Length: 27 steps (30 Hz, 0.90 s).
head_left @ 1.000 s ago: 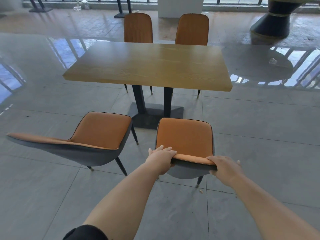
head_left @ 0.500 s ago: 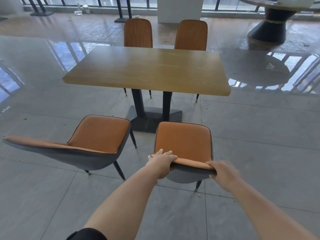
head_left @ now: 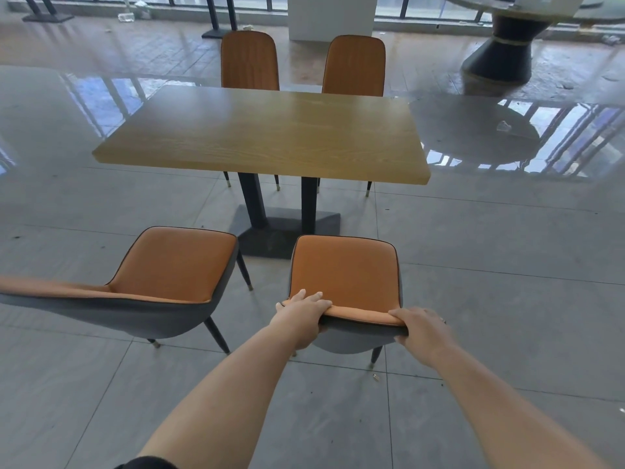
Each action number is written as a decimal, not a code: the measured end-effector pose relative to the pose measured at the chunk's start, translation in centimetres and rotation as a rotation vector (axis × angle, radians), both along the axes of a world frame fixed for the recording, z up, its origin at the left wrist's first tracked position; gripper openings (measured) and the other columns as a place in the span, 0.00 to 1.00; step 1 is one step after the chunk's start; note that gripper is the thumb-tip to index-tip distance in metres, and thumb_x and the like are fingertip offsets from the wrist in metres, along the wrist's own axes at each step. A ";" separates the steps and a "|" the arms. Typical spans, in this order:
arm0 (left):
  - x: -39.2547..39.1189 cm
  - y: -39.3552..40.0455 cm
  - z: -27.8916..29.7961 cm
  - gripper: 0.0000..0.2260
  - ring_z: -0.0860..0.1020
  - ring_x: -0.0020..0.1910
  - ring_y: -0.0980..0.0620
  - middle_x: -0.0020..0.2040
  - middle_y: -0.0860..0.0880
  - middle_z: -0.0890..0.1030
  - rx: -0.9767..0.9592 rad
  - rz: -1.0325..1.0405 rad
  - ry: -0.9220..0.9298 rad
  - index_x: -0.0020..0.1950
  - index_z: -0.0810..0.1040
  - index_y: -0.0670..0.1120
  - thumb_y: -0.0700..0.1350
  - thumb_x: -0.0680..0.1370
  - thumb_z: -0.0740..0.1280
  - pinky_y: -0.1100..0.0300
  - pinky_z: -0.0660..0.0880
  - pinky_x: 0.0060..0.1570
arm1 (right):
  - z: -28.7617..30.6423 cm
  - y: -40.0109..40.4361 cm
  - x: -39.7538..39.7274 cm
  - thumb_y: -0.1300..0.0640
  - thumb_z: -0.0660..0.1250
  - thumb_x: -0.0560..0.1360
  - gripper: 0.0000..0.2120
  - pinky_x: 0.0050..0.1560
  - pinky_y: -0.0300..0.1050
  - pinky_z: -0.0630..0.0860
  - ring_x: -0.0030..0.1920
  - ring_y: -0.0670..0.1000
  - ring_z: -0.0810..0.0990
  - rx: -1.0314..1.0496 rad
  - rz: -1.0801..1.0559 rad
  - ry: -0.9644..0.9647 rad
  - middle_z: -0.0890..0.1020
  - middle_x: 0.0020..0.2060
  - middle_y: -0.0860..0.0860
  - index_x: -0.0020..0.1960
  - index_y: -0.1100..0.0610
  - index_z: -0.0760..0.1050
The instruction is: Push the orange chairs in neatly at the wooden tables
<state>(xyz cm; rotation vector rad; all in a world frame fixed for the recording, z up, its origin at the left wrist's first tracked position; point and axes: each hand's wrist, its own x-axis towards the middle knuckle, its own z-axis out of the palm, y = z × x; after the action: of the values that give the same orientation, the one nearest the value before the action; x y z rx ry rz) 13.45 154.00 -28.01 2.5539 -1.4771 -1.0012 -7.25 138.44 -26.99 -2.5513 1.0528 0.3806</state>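
My left hand (head_left: 302, 311) and right hand (head_left: 421, 328) each gripped the top edge of the near right chair (head_left: 345, 275), fingers curled over its backrest. It stood short of the wooden table (head_left: 263, 137), facing the black base (head_left: 284, 231). An uneven shove could have skewed it, or its front legs might have struck that base.

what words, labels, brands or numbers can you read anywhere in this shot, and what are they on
None: no readable text shows anywhere.
Wooden table: bare wood grain, no label.
Held orange chair, gripped by the left hand and right hand: plain upholstery, no tag or brand.
Other orange chairs, such as the one beside it: unmarked.
Litter by the far windows: too small and blurred to read.
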 end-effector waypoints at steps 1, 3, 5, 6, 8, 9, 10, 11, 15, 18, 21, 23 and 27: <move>0.0 0.0 0.0 0.25 0.47 0.78 0.43 0.79 0.53 0.54 -0.001 0.000 0.000 0.76 0.59 0.58 0.41 0.81 0.60 0.28 0.49 0.68 | 0.0 0.0 0.0 0.52 0.67 0.76 0.22 0.61 0.58 0.72 0.64 0.53 0.69 -0.001 0.002 0.002 0.76 0.61 0.45 0.68 0.39 0.69; 0.0 0.1 0.1 0.25 0.47 0.78 0.43 0.79 0.53 0.55 -0.004 -0.002 0.004 0.76 0.59 0.58 0.40 0.81 0.60 0.28 0.49 0.68 | -0.1 0.0 -0.1 0.51 0.67 0.76 0.22 0.62 0.58 0.72 0.64 0.53 0.69 -0.005 0.001 0.001 0.76 0.61 0.45 0.68 0.39 0.69; 0.1 0.1 0.2 0.25 0.48 0.78 0.43 0.79 0.53 0.55 -0.006 -0.003 0.008 0.76 0.60 0.57 0.41 0.81 0.60 0.28 0.49 0.68 | -0.2 0.0 -0.1 0.51 0.67 0.76 0.22 0.61 0.59 0.72 0.64 0.53 0.70 -0.010 -0.001 -0.004 0.77 0.61 0.45 0.68 0.39 0.69; 0.1 0.1 0.2 0.25 0.48 0.78 0.44 0.79 0.53 0.55 -0.007 0.000 0.009 0.76 0.60 0.57 0.42 0.81 0.61 0.28 0.49 0.68 | -0.2 0.0 -0.1 0.51 0.67 0.76 0.22 0.61 0.59 0.72 0.64 0.52 0.70 -0.011 0.000 -0.005 0.77 0.60 0.45 0.68 0.39 0.69; 0.1 0.1 0.3 0.25 0.49 0.78 0.44 0.79 0.53 0.56 -0.010 0.005 0.005 0.76 0.60 0.57 0.43 0.81 0.62 0.29 0.51 0.69 | -0.3 0.0 -0.1 0.51 0.68 0.76 0.22 0.61 0.59 0.72 0.63 0.52 0.70 -0.011 0.006 -0.003 0.77 0.60 0.45 0.68 0.40 0.69; 0.0 0.1 0.3 0.25 0.50 0.78 0.44 0.79 0.53 0.57 -0.010 0.005 0.000 0.76 0.60 0.57 0.44 0.81 0.63 0.29 0.51 0.69 | -0.3 0.0 -0.1 0.51 0.68 0.76 0.23 0.61 0.59 0.72 0.63 0.53 0.70 -0.012 0.008 -0.003 0.77 0.61 0.45 0.68 0.40 0.68; 0.0 0.1 0.4 0.25 0.50 0.78 0.44 0.79 0.54 0.57 -0.008 0.005 -0.005 0.76 0.60 0.57 0.44 0.81 0.63 0.29 0.52 0.69 | -0.2 0.0 0.0 0.51 0.68 0.76 0.23 0.62 0.59 0.72 0.63 0.53 0.70 -0.011 0.006 -0.003 0.77 0.61 0.45 0.68 0.40 0.68; -0.1 0.1 0.4 0.25 0.50 0.78 0.44 0.79 0.54 0.57 -0.009 0.006 -0.006 0.76 0.60 0.58 0.44 0.81 0.63 0.29 0.52 0.69 | -0.2 -0.1 -0.1 0.51 0.68 0.76 0.23 0.62 0.59 0.72 0.64 0.52 0.70 -0.011 0.006 -0.008 0.77 0.61 0.45 0.69 0.40 0.68; -0.1 0.1 0.5 0.24 0.50 0.78 0.44 0.79 0.54 0.57 -0.018 0.010 -0.005 0.76 0.60 0.58 0.44 0.81 0.62 0.29 0.52 0.69 | -0.3 -0.2 -0.1 0.52 0.67 0.76 0.22 0.62 0.58 0.71 0.63 0.52 0.70 -0.011 0.009 -0.018 0.77 0.61 0.45 0.68 0.40 0.68; -0.2 -0.1 0.4 0.24 0.51 0.77 0.43 0.78 0.54 0.57 -0.030 0.005 -0.019 0.75 0.60 0.58 0.44 0.81 0.62 0.28 0.52 0.68 | -0.2 -0.2 -0.1 0.52 0.67 0.76 0.22 0.63 0.59 0.71 0.64 0.53 0.70 -0.020 0.001 -0.022 0.76 0.62 0.45 0.68 0.40 0.68; -0.3 0.0 0.2 0.25 0.51 0.77 0.44 0.78 0.54 0.57 -0.047 0.005 -0.022 0.75 0.60 0.58 0.42 0.81 0.62 0.28 0.51 0.68 | -0.2 -0.1 -0.2 0.52 0.67 0.76 0.22 0.62 0.59 0.71 0.64 0.53 0.70 -0.034 -0.004 -0.027 0.76 0.63 0.46 0.68 0.40 0.68; -0.3 0.2 0.1 0.25 0.51 0.78 0.44 0.79 0.54 0.57 -0.043 0.007 -0.023 0.75 0.60 0.58 0.42 0.81 0.62 0.28 0.51 0.68 | -0.1 0.2 -0.1 0.51 0.67 0.76 0.23 0.63 0.58 0.71 0.65 0.52 0.69 -0.041 -0.015 -0.020 0.75 0.64 0.46 0.69 0.41 0.67; -0.2 0.3 0.0 0.31 0.46 0.78 0.43 0.80 0.53 0.51 -0.022 0.013 -0.043 0.77 0.53 0.60 0.50 0.79 0.66 0.27 0.47 0.68 | 0.6 0.8 0.2 0.40 0.70 0.72 0.38 0.69 0.69 0.59 0.75 0.54 0.58 -0.016 -0.054 0.069 0.64 0.74 0.46 0.75 0.41 0.55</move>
<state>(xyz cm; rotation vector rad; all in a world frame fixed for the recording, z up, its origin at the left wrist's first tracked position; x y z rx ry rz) 13.22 154.34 -27.97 2.5823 -1.4718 -0.9290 -7.08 139.21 -26.34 -2.5342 1.1513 0.4501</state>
